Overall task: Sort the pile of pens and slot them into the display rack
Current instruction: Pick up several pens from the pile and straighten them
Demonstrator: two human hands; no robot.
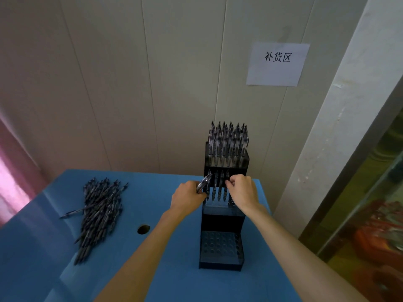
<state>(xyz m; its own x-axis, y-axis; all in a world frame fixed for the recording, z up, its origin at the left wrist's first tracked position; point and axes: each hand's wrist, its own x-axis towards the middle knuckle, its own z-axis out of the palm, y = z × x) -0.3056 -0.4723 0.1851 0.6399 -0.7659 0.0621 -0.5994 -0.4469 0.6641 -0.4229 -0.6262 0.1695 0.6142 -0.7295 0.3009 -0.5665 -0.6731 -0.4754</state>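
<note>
Head view shows you both hands at the middle tier of the black display rack (222, 221), which stands on the blue desk (165, 269) near the wall; your left hand (188, 198) is clamped on a small bundle of pens (204, 183), their ends pointing up to the right; your right hand (243, 190) pinches the top of one pen (227, 176) standing in that tier; the top tier is full of upright pens, the lowest tier shows bare holes; the pile of pens (99, 212) lies on the desk to your left, well apart from the rack.
</note>
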